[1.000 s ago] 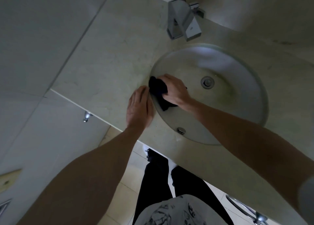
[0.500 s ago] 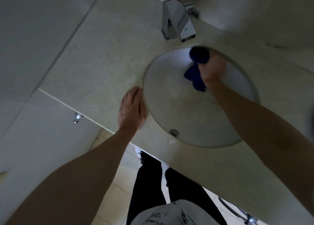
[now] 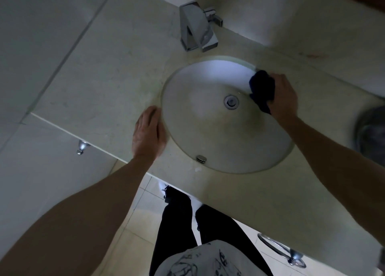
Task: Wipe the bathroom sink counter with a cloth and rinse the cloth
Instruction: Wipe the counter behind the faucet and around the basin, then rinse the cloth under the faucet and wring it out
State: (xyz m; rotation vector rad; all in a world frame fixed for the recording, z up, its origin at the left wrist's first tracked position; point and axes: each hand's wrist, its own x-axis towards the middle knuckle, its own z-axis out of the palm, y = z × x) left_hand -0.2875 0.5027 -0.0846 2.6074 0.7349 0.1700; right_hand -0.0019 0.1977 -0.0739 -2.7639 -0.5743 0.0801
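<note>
A round white sink basin [image 3: 208, 134] is set into a beige stone counter [image 3: 108, 84]. My right hand [image 3: 283, 96] grips a dark blue cloth [image 3: 262, 90] pressed against the basin's far right rim. My left hand [image 3: 149, 136] lies flat and empty on the counter, fingers together, touching the basin's left rim. A metal drain [image 3: 231, 102] sits in the basin's middle, and an overflow cap [image 3: 201, 158] is near the front rim.
A square chrome faucet [image 3: 196, 27] stands behind the basin. A metal bowl-like object [image 3: 373, 134] sits at the right edge. A chrome towel ring [image 3: 281, 252] hangs below the counter front, and a small chrome fitting [image 3: 82, 147] shows under the left end. My legs stand on tiled floor below.
My right hand has swept the cloth from the basin's left rim, past the back near the faucet, round to the far right rim. My left hand has stayed on the counter.
</note>
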